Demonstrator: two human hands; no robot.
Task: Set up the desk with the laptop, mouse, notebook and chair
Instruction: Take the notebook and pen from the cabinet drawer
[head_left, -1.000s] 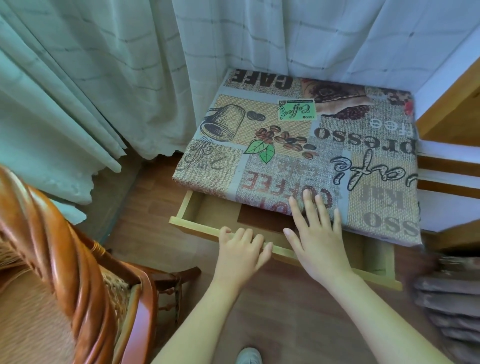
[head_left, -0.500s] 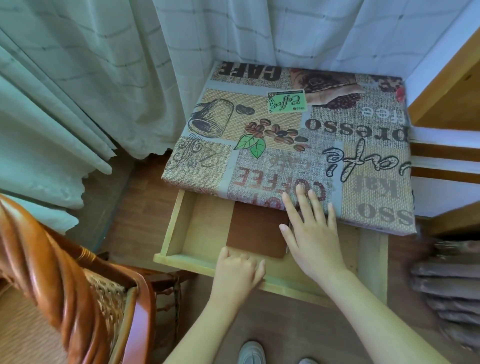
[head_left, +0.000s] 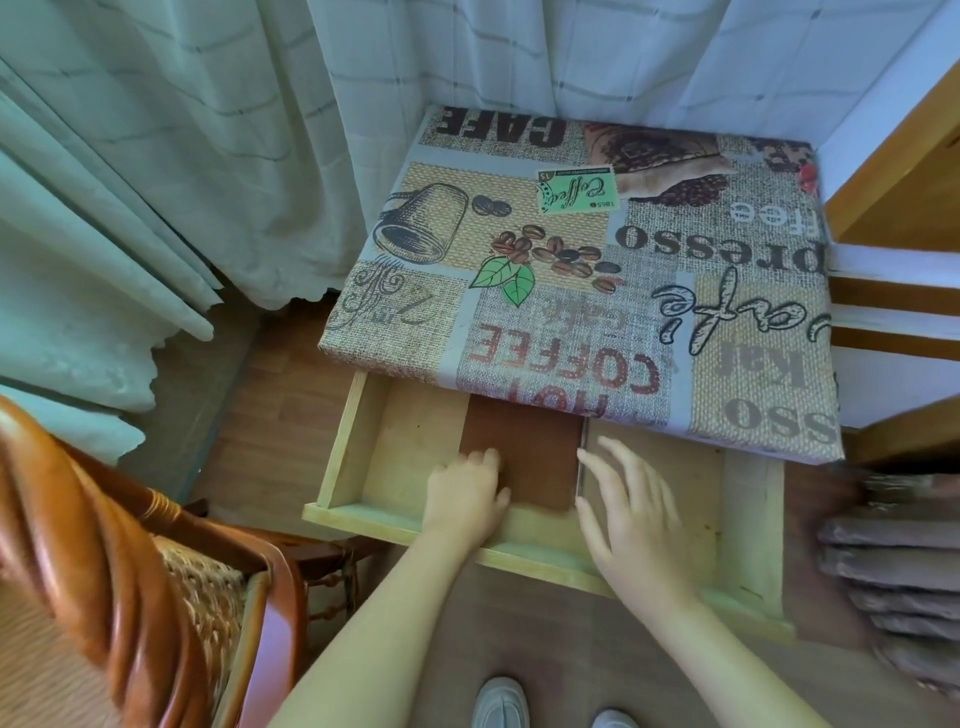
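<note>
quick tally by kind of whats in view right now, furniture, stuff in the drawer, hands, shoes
Furniture: 2, the desk with its coffee-print cloth and the wooden chair
Open drawers: 1, the drawer
Items in the drawer: 1, a brown notebook
Hands: 2, left hand and right hand
Shoes: 2, one shoe and the other
Total: 8

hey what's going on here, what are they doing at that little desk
A person stands at a small desk covered in a coffee-print cloth, with its drawer pulled open. Both hands are inside: the left hand rests on a flat brown notebook-like item, and the right hand reaches in beside it, fingers spread. Nothing is lifted out yet. A wicker chair stands to the left.
</note>
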